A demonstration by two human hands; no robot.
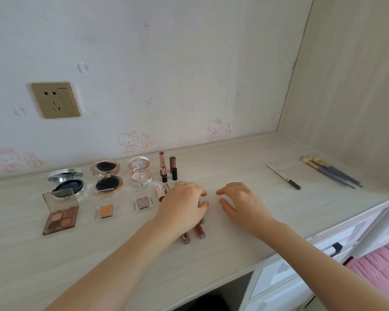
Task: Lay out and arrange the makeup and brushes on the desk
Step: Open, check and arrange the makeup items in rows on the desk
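My left hand (184, 205) lies over a pair of lip gloss tubes (199, 231) at the middle of the desk (245, 153). Its thumb and fingers curl round the upper end of one tube, and the lower ends stick out below my palm. My right hand (238, 203) hovers just to the right with loosely bent fingers, holding nothing. Left of my hands stand open compacts: silver (66, 182), rose gold (107, 178) and white floral (139, 173). In front of them lie a brown eyeshadow palette (61, 212), an orange pan (105, 211) and a pink glitter pan (143, 203). An open lipstick (162, 167) stands behind my left hand.
A brow pencil (283, 176) and several grey-handled brushes (330, 171) lie at the desk's right end near the side wall. A wall socket (55, 99) sits above the compacts. White drawers (301, 277) and pink fabric (380, 265) are below the desk's front edge at right.
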